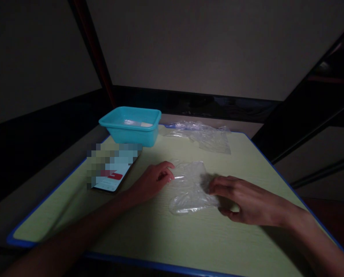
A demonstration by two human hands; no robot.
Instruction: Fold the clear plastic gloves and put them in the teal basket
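Note:
A thin, clear plastic bag [189, 188] lies flat and wrinkled on the middle of the table. My left hand [156, 179] is at its left edge, with thumb and forefinger closed in a pinch on the plastic. On the other side, my right hand [243, 200] hovers by the bag's right edge. Its fingers are bent and the thumb stands apart from them, with nothing seen in the grasp. Whether the right fingertips touch the plastic, I cannot tell.
A blue plastic basin [134, 134] with something pale inside stands at the back left. In front of it lies a phone [111, 181] with a lit, partly blurred screen. More crumpled clear plastic [209, 136] rests along the back. The pale table [166, 238] has a blue rim.

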